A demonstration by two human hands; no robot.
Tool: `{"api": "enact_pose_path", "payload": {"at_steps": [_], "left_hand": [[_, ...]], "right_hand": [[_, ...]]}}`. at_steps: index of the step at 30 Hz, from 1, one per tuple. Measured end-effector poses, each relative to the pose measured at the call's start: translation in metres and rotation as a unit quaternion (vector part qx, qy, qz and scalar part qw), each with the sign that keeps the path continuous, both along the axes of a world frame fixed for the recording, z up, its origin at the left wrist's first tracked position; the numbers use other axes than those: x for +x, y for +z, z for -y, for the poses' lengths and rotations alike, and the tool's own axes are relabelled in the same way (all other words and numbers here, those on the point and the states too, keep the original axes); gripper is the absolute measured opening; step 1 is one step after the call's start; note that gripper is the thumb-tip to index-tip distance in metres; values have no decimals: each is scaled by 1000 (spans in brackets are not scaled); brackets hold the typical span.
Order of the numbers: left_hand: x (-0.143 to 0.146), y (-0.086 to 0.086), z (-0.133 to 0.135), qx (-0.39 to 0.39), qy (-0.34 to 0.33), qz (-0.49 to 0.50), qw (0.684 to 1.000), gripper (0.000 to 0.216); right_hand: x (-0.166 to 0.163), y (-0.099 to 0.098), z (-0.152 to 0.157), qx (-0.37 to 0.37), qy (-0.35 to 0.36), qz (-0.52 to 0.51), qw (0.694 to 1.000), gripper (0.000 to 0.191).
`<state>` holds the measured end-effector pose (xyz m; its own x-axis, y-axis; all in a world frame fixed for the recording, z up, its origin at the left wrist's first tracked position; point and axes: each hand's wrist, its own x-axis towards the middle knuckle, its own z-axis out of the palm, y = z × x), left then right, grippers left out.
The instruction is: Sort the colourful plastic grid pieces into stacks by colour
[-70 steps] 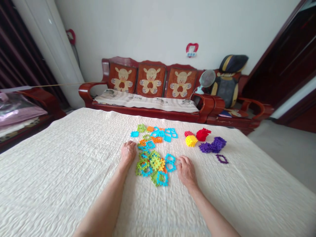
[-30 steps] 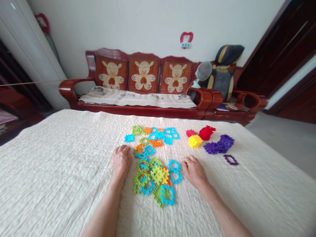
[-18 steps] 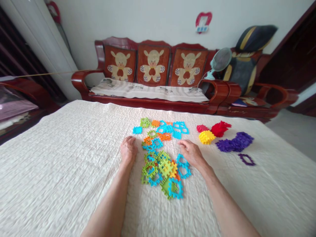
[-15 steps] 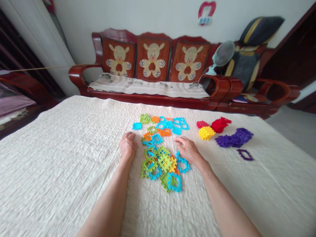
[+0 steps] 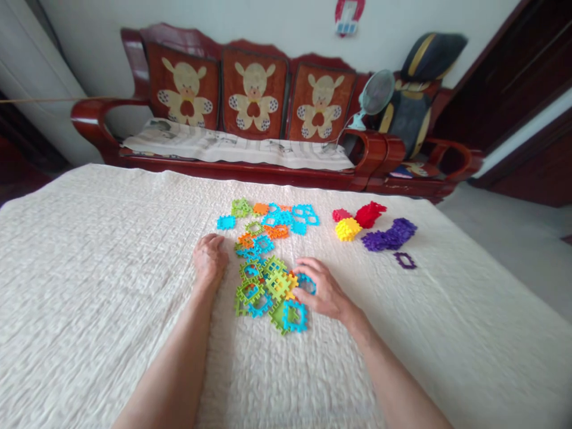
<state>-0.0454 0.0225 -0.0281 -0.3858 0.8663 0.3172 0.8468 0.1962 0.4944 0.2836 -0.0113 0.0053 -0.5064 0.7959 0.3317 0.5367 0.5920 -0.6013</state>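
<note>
My right hand [image 5: 322,289] reaches over the right side of a mixed heap of plastic interlocking pieces, thumb and fingers apart. Its fingertips are at a yellow piece [image 5: 292,285], and they partly cover a blue frame piece [image 5: 307,282]. Whether they touch the yellow piece I cannot tell. Green notched pieces [image 5: 277,285] lie on top of the heap, with a blue hollow piece [image 5: 295,316] at its near edge. Left of the heap, my left hand [image 5: 210,260] rests on the cloth with its fingers curled in, and nothing shows in it.
Sorted piles lie to the right: yellow [image 5: 348,229], red [image 5: 370,214] and purple [image 5: 389,236], with a single purple frame [image 5: 405,260]. More blue pieces [image 5: 305,214] lie at the back. A white quilted cloth [image 5: 111,286] covers the table; a wooden sofa [image 5: 241,173] stands behind.
My right hand has moved toward me and spread its fingers at the heap's right side. The view has turned right, shifting everything left. My left hand stays beside the heap.
</note>
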Motion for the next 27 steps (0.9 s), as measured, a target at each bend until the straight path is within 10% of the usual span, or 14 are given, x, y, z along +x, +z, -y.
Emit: {"api": "enact_pose_path", "payload": {"at_steps": [9, 14, 27], "left_hand": [[-3, -4, -1, 6, -8, -25, 1000, 38], [-2, -3, -1, 11, -9, -24, 1000, 40], [-3, -1, 0, 19, -9, -26, 999, 40]], "right_hand": [[-6, -4, 1, -41, -4, -135, 990, 6], [15, -8, -17, -54, -135, -262, 954, 18], [39, -32, -36, 86, -287, -71, 951, 37]]}}
